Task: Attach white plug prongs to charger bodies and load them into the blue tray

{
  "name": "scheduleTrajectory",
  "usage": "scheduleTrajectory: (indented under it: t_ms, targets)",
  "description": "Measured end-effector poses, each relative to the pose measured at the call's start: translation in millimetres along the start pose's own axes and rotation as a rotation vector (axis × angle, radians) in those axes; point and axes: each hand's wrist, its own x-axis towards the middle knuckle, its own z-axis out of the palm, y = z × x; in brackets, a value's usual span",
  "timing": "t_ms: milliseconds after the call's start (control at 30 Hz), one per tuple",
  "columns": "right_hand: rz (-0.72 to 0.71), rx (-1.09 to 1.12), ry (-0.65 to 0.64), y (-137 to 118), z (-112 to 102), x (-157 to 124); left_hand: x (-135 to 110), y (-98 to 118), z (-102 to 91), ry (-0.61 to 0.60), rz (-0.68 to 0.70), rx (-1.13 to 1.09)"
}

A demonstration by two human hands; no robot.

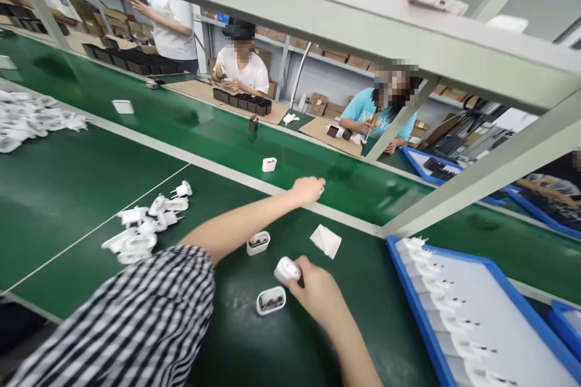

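Note:
My left hand (308, 188) reaches forward to the edge of the green conveyor belt (204, 127), fingers curled shut; what is in them is hidden. My right hand (313, 287) rests on the green table (68, 193) and is closed round a white charger housing (287, 269). Two open white charger shells lie close by, one (258, 242) under my left forearm and one (271, 300) just left of my right hand. A white cloth (325, 240) lies between my hands.
A pile of white plug parts (147, 224) lies at the left, another heap (31, 121) at the far left. A blue tray (476, 314) with rows of white plugs is at the right. White charger pieces (269, 164) ride the belt. Other people work across it.

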Motion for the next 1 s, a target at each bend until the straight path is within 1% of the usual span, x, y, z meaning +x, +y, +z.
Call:
scheduleTrajectory:
  t_ms: [33,67,133,167,200,267,300,333,400,433,467,500,533,567,600,667,767,867,1000]
  targets:
    - [0.004,-0.034,0.005,-2.0,1.8,0.1,-21.5,-15.1,-6.5,0.026,-0.029,0.018]
    - [0.011,-0.062,0.006,-3.7,3.4,0.4,-45.1,-31.7,-11.9,0.098,-0.071,0.046]
    - [0.020,-0.094,0.002,-6.3,5.6,0.7,-95.0,-64.8,-16.6,0.182,-0.238,0.105]
    - [0.017,-0.095,0.005,-7.2,6.2,0.7,-118.9,-78.9,-15.3,0.185,-0.320,0.118]
    - [0.012,-0.083,0.018,-7.6,6.4,0.8,-140.6,-90.1,-12.0,0.147,-0.364,0.110]
    - [0.004,-0.035,0.055,-7.9,6.4,0.9,-173.8,-101.5,-2.7,0.083,-0.383,0.069]
    - [0.005,-0.003,0.067,-7.7,6.3,1.1,-184.6,-101.4,1.5,0.067,-0.368,0.058]
    - [0.013,0.027,0.070,-7.5,6.2,1.4,-191.7,-97.6,4.3,0.081,-0.348,0.060]
    - [0.021,0.077,0.057,-6.8,5.7,2.2,-196.4,-81.6,5.3,0.166,-0.289,0.087]
    - [0.016,0.098,0.051,-6.4,5.3,2.7,-195.1,-70.9,4.3,0.198,-0.227,0.085]
    - [0.006,0.116,0.053,-6.0,4.8,3.1,-192.1,-59.7,3.1,0.198,-0.142,0.066]
    - [-0.006,0.129,0.065,-5.6,4.4,3.4,-187.9,-48.5,2.6,0.165,-0.047,0.032]
    - [-0.014,0.139,0.079,-5.2,3.9,3.6,-183.1,-38.1,3.2,0.101,0.045,-0.005]
    - [-0.018,0.145,0.089,-4.7,3.4,3.6,-178.1,-28.8,5.0,0.025,0.118,-0.031]
    - [-0.017,0.144,0.094,-4.3,3.0,3.4,-173.4,-21.0,7.8,-0.043,0.159,-0.039]
    - [-0.009,0.133,0.088,-3.4,2.3,2.8,-166.0,-9.4,14.2,-0.116,0.161,-0.014]
    - [-0.005,0.107,0.061,-2.5,0.6,2.2,-161.2,0.2,18.1,-0.152,0.125,0.046]
    - [-0.002,0.047,0.049,-3.3,-3.3,4.3,-159.5,5.4,13.1,-0.214,0.115,0.114]
    - [-0.007,-0.057,-0.011,-5.6,-10.2,10.8,-152.2,7.3,4.7,-0.317,0.210,0.168]
